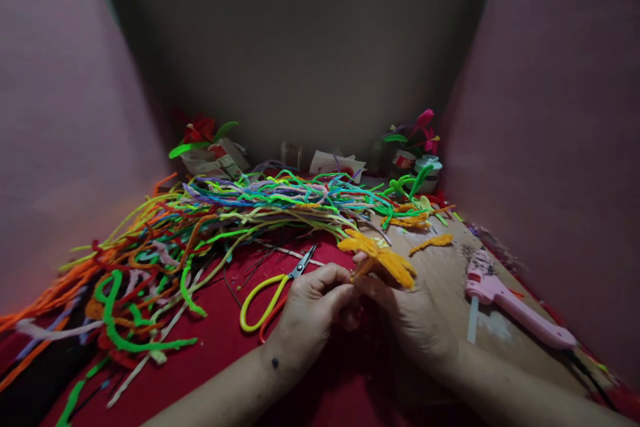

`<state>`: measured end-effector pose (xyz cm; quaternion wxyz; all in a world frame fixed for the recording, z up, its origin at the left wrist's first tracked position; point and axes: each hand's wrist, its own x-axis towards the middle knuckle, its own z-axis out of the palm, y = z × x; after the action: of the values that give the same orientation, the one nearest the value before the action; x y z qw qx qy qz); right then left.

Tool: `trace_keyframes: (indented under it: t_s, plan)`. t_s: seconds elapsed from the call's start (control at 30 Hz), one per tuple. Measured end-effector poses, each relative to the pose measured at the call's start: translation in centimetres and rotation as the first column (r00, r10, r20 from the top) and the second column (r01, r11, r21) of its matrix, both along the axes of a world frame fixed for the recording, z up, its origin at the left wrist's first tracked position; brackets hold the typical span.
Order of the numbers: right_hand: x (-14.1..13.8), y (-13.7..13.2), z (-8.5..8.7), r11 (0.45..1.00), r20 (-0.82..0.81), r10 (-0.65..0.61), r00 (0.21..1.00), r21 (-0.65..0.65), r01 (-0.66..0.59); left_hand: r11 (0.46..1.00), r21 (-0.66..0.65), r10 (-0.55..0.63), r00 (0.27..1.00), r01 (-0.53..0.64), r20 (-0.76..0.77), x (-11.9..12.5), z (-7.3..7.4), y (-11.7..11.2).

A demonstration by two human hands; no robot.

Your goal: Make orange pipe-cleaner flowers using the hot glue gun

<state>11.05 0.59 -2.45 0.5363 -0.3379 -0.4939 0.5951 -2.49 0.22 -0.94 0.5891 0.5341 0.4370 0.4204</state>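
An orange flower is held just above the near edge of the board, between both hands. The right hand grips it from below, thumb and fingers narrow about its underside, probably so the petals spread free without being crushed. The left hand pinches thumb and forefinger together at the base, seemingly to steady it; exactly what lies between those tips I cannot tell.

Scissors lie partly open on the red cloth, just left of the left hand, likely for easy reach. A pink glue gun rests at the right on the board, which perhaps shields the cloth from glue. Pipe cleaners heap at the far side and left, leaving working room near the hands.
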Motion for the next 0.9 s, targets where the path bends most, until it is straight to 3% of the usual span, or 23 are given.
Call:
trace_keyframes:
  t_s: [0.17, 0.37, 0.57, 0.9]
  plan:
    - [0.05, 0.01, -0.61, 0.999, -0.07, -0.031, 0.997, -0.03, 0.029, 0.999, -0.035, -0.02, 0.999, 0.022, 0.047, -0.21, -0.21, 0.25]
    - [-0.13, -0.01, -0.5, 0.995, -0.113, 0.09, 0.99, -0.02, -0.093, 0.996, -0.063, -0.052, 0.987, 0.062, 0.155, -0.5, -0.5, 0.62]
    - [0.21, 0.04, -0.24, 1.0, -0.064, -0.02, 0.998, 0.014, 0.02, 0.982, -0.123, -0.104, 0.953, 0.144, 0.283, -0.62, -0.3, 0.72]
    - [0.19, 0.49, -0.26, 0.997, 0.048, -0.037, 0.998, 0.073, 0.033, 0.965, -0.155, -0.157, 0.94, 0.211, 0.302, -0.91, -0.31, 0.61]
